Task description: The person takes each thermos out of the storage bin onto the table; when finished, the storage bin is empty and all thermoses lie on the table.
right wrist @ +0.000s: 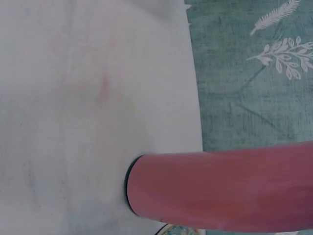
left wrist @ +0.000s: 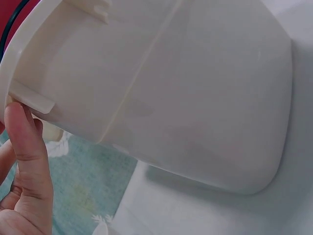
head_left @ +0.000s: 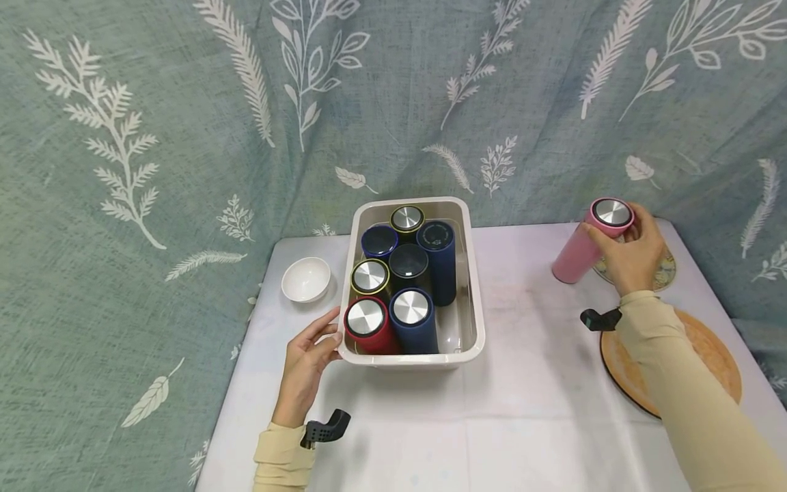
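Note:
A pink thermos bottle with a silver-topped lid is at the right of the table, leaning slightly. My right hand grips it near its lid; the right wrist view shows the bottle body close over the white cloth. At the centre sits a cream plastic bin holding several bottles, among them a red bottle, a blue bottle and a tall navy bottle. My left hand holds the bin's front left corner, its thumb under the rim in the left wrist view.
A small white bowl stands left of the bin. A round orange-brown board lies under the right forearm, with a patterned round mat behind it. Green leaf-printed fabric hangs behind the white-covered table.

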The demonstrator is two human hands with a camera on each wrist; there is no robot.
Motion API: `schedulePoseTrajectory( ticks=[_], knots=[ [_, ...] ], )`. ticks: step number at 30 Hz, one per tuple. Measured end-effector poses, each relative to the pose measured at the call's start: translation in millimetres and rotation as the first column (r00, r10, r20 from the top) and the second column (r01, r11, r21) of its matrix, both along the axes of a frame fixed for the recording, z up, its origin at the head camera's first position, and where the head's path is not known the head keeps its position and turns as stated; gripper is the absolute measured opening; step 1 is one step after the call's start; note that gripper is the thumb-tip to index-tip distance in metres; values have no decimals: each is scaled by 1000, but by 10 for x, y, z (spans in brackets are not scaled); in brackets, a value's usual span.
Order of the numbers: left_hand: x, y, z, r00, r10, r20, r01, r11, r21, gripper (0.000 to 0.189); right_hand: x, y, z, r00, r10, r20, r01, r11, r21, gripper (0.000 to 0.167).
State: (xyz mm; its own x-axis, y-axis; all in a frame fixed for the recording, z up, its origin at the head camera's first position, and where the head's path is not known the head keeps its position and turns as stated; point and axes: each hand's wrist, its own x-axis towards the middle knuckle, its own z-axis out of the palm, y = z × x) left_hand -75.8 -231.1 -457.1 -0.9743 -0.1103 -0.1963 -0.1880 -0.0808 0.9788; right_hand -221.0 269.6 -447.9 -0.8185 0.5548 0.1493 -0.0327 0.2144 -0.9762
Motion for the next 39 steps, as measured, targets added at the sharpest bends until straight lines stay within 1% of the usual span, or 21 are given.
schedulePoseTrajectory(
  ticks=[9,17,21,26,29,33,36,39],
  knots=[
    [-8,1,-10,1000,-5,-12,5,1000,1,48,-67,56,-15,1000,12,23,-13,999,36,71],
    [-12,6,1,1000,2,-8,-1,1000,9,49,-48,55,5,995,52,79,-60,994,91,78],
    [-9,7,1,1000,3,-6,-3,1000,8,49,-51,56,-15,995,60,78,-68,992,104,78],
    [-5,10,-2,1000,9,-8,-9,1000,15,49,-68,59,-43,995,61,82,-73,987,146,75],
    [-7,13,-3,1000,10,-12,-10,1000,7,48,-68,65,-32,993,60,102,-77,982,175,75],
    [-10,14,-8,1000,9,-17,-9,1000,-13,47,-46,84,35,983,76,164,-110,971,211,81],
    [-10,10,-15,1000,7,-17,-7,1000,-5,48,-23,102,92,971,108,212,-157,960,230,87],
    [-12,8,-22,1000,0,-15,0,1000,18,50,4,126,133,962,131,240,-189,952,240,91]
  ],
)
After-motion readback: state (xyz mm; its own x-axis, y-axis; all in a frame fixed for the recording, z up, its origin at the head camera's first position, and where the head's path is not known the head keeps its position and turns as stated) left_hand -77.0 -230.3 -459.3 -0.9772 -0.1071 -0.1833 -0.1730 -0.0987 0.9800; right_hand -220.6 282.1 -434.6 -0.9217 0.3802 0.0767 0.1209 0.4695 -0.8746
